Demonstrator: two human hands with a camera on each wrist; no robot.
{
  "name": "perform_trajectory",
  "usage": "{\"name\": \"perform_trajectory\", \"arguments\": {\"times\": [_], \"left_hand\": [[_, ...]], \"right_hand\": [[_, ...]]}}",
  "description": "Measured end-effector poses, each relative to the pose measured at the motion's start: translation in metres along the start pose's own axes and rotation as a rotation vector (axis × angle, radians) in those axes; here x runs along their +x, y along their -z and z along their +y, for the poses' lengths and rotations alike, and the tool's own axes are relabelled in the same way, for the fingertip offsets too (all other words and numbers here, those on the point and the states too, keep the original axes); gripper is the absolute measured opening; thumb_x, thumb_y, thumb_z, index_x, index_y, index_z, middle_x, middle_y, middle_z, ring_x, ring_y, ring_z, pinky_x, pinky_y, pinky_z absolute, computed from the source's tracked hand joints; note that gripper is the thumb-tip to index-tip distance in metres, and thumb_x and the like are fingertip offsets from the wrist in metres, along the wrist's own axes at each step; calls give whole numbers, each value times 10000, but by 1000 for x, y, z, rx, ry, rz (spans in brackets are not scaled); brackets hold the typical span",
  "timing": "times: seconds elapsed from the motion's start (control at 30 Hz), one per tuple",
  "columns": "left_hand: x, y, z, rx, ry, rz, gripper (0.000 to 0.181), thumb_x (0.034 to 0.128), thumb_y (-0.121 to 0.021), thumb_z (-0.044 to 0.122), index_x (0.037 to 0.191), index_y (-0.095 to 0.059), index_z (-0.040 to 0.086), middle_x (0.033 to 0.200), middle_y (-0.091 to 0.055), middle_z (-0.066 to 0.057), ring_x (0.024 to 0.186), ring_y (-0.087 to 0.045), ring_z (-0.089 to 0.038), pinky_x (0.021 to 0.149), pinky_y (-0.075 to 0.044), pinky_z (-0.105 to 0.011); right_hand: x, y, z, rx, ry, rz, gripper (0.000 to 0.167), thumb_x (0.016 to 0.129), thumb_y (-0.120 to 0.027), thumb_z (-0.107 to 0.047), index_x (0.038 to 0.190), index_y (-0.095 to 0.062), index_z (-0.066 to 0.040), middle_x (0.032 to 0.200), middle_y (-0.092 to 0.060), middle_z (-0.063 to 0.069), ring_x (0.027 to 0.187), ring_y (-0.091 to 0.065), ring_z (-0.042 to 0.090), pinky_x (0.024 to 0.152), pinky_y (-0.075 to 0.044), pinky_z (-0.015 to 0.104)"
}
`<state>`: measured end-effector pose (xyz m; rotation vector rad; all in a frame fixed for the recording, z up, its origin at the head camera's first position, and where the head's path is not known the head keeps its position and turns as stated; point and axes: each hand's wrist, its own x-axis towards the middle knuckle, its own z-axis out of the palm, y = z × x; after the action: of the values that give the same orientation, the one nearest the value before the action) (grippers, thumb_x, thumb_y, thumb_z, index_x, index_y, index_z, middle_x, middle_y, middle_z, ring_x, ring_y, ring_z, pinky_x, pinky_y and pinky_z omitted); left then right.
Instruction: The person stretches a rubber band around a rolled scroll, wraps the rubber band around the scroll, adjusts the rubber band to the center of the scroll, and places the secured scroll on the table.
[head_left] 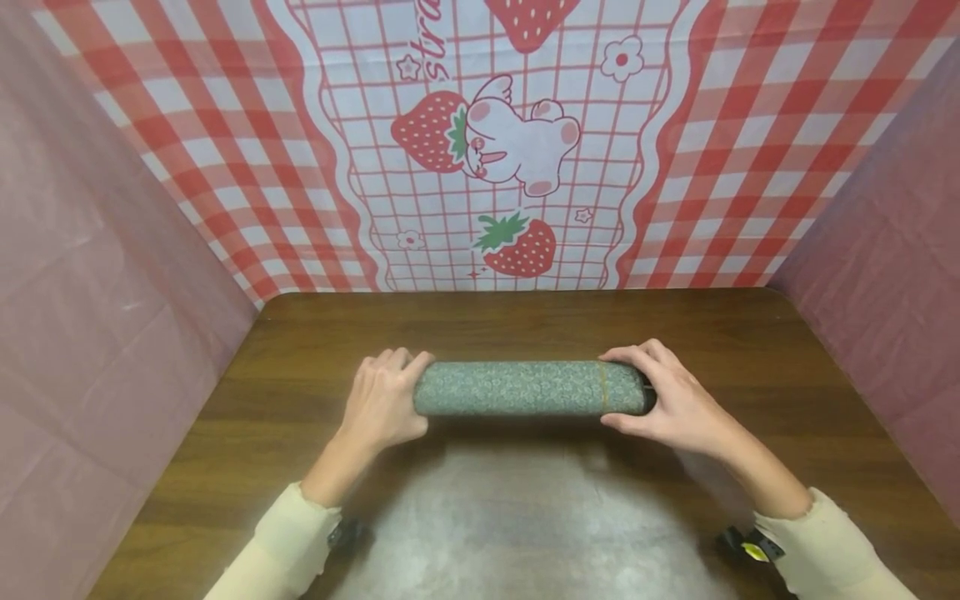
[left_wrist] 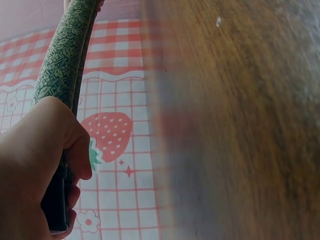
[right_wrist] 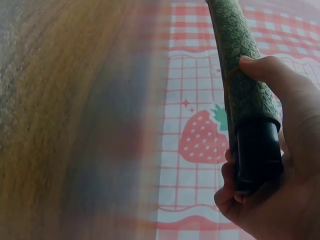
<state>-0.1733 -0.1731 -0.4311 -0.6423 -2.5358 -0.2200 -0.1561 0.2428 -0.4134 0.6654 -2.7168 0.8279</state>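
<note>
Hands gripping green patterned roll by both ends, forearms angled inward

The roll is green with a seemingly leafy print, the table brown, the backdrop red-and-white checked.

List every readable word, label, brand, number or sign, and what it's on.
"stra", sideways, cut off by the head view's edge: on the red-and-white strawberry-print cloth.
Long green floral roll: no legible lettering.
Black wrist device with yellow patch: any marking too small to read.
</note>
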Motion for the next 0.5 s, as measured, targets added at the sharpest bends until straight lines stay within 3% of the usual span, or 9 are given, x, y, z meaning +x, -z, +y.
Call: {"name": "perform_trajectory", "arguments": {"times": [0.3,0.5], "left_hand": [[1,1,1,-2,-7,17,742,509,-906,132,1234,-751,142,932,-741,-91,838,-680,-286,757,-607,-476],[0,1,0,-4,2,20,734,503,-898,112,1222,-754,138,929,-744,-90,832,-683,-287,756,-613,-481]], "right_hand": [[2,-2,-4,-37,-19,45,781,707,-1055,-398,1410,-719,-349,1117,-601,-5,1026,-575,180,861,-501,423],[4,0,-3,-30,-7,18,786,712,-1037,-396,1419,-704,-305,1160,-629,18,1058,-575,178,865,-508,424]]}}
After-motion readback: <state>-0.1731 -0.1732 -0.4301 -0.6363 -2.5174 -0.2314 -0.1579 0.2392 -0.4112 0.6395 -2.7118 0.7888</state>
